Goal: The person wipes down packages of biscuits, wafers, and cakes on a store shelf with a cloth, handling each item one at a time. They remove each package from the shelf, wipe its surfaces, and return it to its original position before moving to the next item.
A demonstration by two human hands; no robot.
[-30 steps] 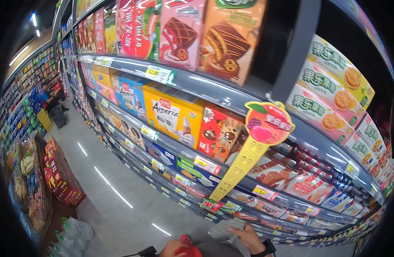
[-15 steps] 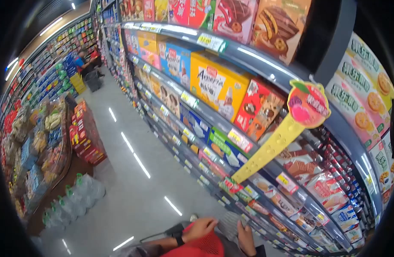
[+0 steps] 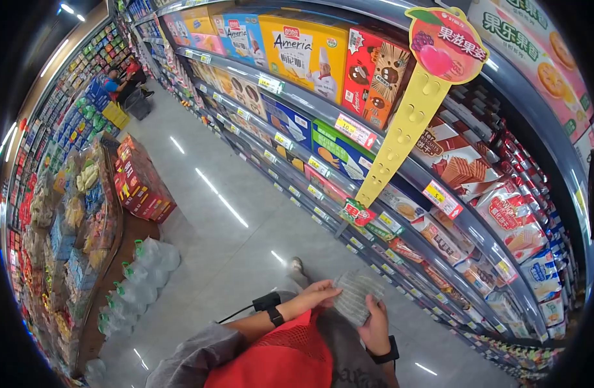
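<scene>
A grey, striped cloth (image 3: 360, 296) is held in front of the body at the bottom centre. My left hand (image 3: 321, 294) pinches its left edge, with a black band on that wrist. On the cloth's right side, my right hand (image 3: 375, 325) grips it with the thumb on top; that wrist also has a black band. Both hands are above the grey floor, beside the lower shelves. A yellow hanging strip (image 3: 403, 139) with a fruit-shaped top is fixed to the shelf front above them.
Shelves of boxed and bagged snacks (image 3: 303, 55) fill the right side. On the left stand a snack display (image 3: 74, 213), red cartons (image 3: 140, 184) and several clear bottles (image 3: 142, 275). A seated person (image 3: 116, 85) is far down the aisle near a dark bin (image 3: 137, 105).
The view has tilted down, so the shelves sit higher and more of my arms and red vest shows. Both hands and the cloth appear higher in view.
</scene>
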